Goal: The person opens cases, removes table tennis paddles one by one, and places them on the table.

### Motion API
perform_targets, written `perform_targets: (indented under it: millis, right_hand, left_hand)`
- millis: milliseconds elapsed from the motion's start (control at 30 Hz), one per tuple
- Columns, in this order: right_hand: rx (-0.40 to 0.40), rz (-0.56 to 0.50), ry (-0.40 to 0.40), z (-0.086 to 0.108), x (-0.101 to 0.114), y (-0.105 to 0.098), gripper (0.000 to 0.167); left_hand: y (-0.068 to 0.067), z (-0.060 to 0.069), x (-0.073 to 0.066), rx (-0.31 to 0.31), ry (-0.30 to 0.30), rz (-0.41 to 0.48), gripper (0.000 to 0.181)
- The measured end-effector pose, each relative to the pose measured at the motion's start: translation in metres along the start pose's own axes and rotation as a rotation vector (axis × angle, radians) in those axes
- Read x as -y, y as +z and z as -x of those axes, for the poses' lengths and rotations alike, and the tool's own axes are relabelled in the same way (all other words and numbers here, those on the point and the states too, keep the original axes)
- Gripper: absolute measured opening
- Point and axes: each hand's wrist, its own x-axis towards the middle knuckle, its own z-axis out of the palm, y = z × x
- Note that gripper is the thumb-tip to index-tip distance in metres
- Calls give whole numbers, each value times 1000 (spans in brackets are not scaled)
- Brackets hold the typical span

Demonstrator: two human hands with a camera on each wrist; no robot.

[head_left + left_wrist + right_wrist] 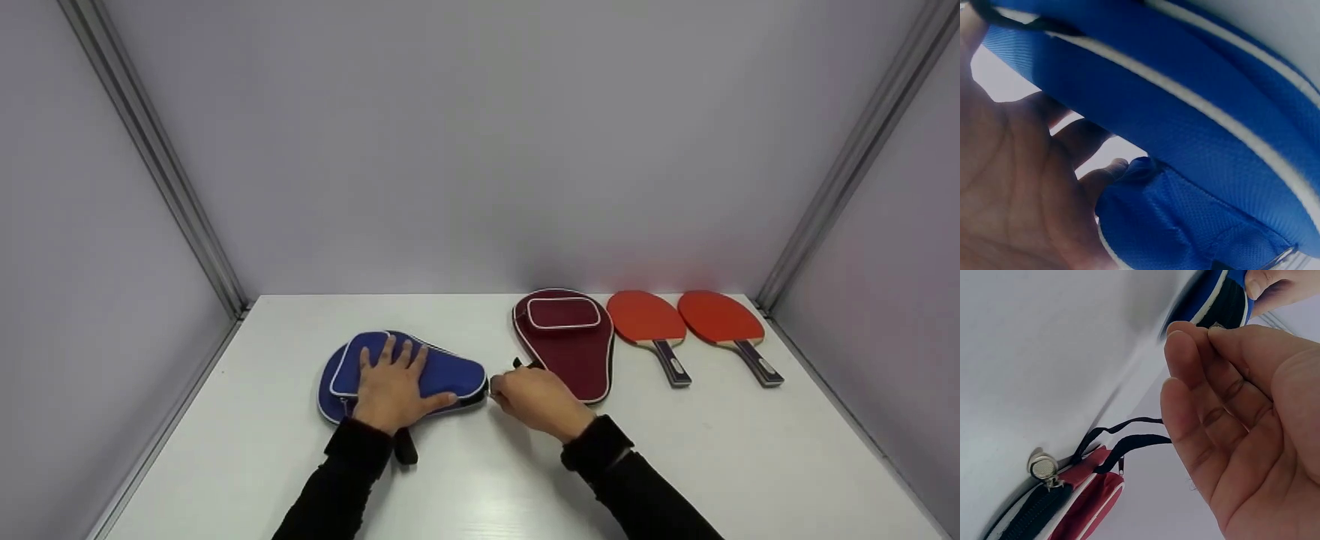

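A blue paddle case [454,371] with white piping lies on the table, its narrow end pointing right. My left hand [394,390] rests on top of it with fingers spread; the left wrist view shows the palm beside the blue fabric. At the narrow end, my right hand [541,401] pinches the zipper pull [1216,325] between thumb and forefinger, the pull mostly hidden by the fingertips. Just beyond that hand lies a dark red paddle case [571,356], its metal zipper pull [1043,467] and black strap [1129,441] visible in the right wrist view.
Two table tennis paddles [646,315] with red faces lie side by side right of the red case. A black strap [406,448] hangs from the blue case toward the near side. Grey panels [480,150] enclose the white table [720,465] at back and sides.
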Motion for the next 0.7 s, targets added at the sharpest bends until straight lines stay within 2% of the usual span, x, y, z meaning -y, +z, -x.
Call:
perform_targets:
  millis: [233, 367, 533, 700]
  right_hand:
    - [31, 4, -1, -3, 13, 2, 14]
    - [52, 2, -37, -6, 22, 7, 12]
    - [63, 28, -60, -8, 29, 11, 12]
    - [33, 53, -67, -6, 30, 14, 13]
  left_hand:
    - [-2, 1, -8, -6, -23, -61, 112]
    - [-3, 3, -11, -10, -28, -87, 112]
    - [-3, 5, -13, -6, -20, -82, 110]
    - [-2, 5, -14, -10, -13, -71, 109]
